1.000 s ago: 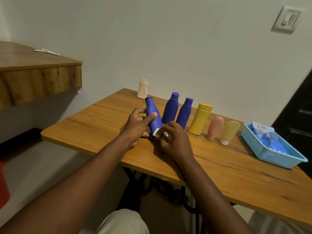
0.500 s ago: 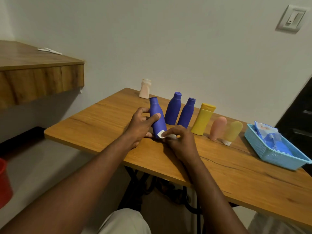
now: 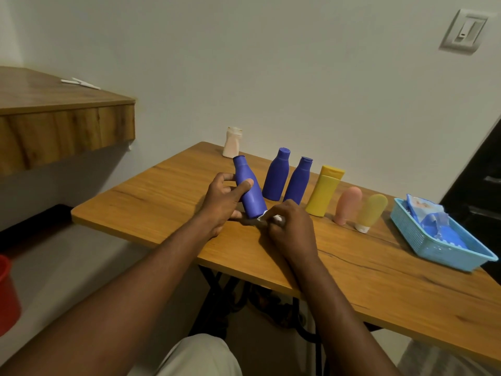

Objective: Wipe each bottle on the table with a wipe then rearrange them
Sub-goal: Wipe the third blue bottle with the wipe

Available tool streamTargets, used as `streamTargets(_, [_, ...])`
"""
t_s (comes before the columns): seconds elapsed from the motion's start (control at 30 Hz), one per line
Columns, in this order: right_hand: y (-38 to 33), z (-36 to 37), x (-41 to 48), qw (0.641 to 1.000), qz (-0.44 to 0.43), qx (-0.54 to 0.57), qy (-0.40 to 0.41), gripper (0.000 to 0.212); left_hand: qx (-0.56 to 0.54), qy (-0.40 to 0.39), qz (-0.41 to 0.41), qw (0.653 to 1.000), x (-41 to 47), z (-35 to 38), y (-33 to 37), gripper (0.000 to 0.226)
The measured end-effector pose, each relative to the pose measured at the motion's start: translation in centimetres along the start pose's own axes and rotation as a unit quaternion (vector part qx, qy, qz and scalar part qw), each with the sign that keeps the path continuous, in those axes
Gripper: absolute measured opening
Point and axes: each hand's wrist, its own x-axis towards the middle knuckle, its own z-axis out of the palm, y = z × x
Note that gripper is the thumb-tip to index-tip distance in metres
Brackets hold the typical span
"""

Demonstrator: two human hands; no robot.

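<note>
My left hand (image 3: 221,204) grips a blue bottle (image 3: 250,196), tilted left with its base near the wooden table (image 3: 151,202). Against that base my right hand (image 3: 291,229) pinches a white wipe (image 3: 264,217), mostly hidden under the fingers. Behind stand two more blue bottles (image 3: 276,179) (image 3: 298,181), then a yellow bottle (image 3: 324,191), a pink tube (image 3: 347,204) and a pale yellow tube (image 3: 370,213) in a row to the right. A small cream bottle (image 3: 231,142) stands at the far corner.
A light blue basket (image 3: 433,248) holding a blue wipes packet (image 3: 431,218) sits at the table's right end. A wooden shelf (image 3: 62,126) juts out at the left. A red bucket (image 3: 6,294) is on the floor at the left edge.
The blue bottle stays tilted in my left hand. My right hand has shifted the wipe slightly around the bottle's base.
</note>
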Motion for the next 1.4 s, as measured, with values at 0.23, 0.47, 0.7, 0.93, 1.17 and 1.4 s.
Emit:
streamTargets(0.23, [-1.0,-0.2,-0.8,0.995,-0.089,0.001,-0.037,0.021,-0.005,0.003,-0.003,1.0,-0.1,0.0,0.1,0.043])
streamTargets(0.47, [-1.0,-0.2,-0.7,0.997,-0.071,0.028,-0.025,0.029,0.013,-0.021,0.003,1.0,-0.2,0.0,0.1,0.046])
streamTargets(0.7, [0.2,0.1,-0.1,0.998,-0.021,0.058,0.024,0.02,0.039,-0.099,0.018,0.994,-0.5,0.1,0.2,0.045])
streamTargets(0.93, [0.5,0.2,0.1,0.989,-0.059,0.102,0.094,0.016,0.067,-0.165,0.026,0.984,-0.8,0.2,0.4,0.041])
streamTargets(1.17, [0.5,0.6,0.3,0.984,-0.05,0.134,0.105,0.027,0.058,-0.177,0.018,0.982,-0.9,0.3,0.5,0.053])
streamTargets(1.4, [0.0,-0.9,1.3,0.967,-0.1,0.121,0.199,0.023,0.08,-0.197,0.024,0.977,-0.8,0.4,0.3,0.071])
